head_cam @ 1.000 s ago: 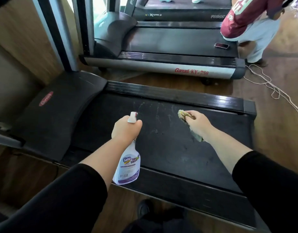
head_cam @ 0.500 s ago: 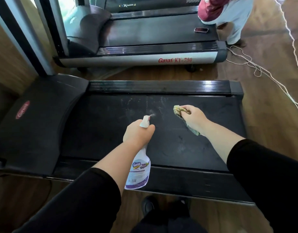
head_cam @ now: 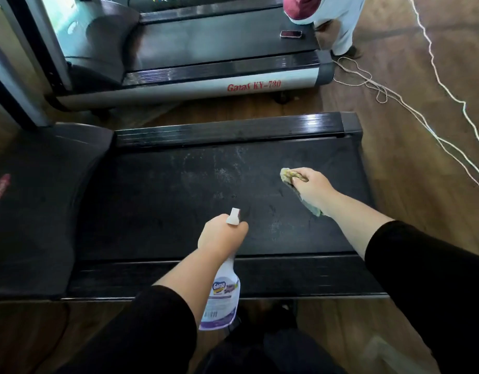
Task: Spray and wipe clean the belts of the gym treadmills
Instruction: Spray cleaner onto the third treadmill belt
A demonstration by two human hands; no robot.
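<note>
A black treadmill belt (head_cam: 165, 201) lies across the view in front of me, with pale streaks and wet specks near its middle. My left hand (head_cam: 222, 234) grips a white spray bottle (head_cam: 222, 300) with a purple label, its nozzle pointing over the belt. My right hand (head_cam: 311, 188) holds a crumpled yellow-green cloth (head_cam: 288, 176) just above the belt's right part. Both forearms wear black sleeves.
A second treadmill (head_cam: 206, 85), silver with red lettering, stands beyond, with a phone (head_cam: 291, 34) on its belt. A person in red and white (head_cam: 324, 12) bends at its far end. White cords (head_cam: 411, 109) trail over the wooden floor at right. Metal uprights (head_cam: 30, 63) rise at left.
The view has shifted right along the treadmill. My left hand with the bottle drew back toward the near edge, and my right hand with the cloth moved right across the belt.
</note>
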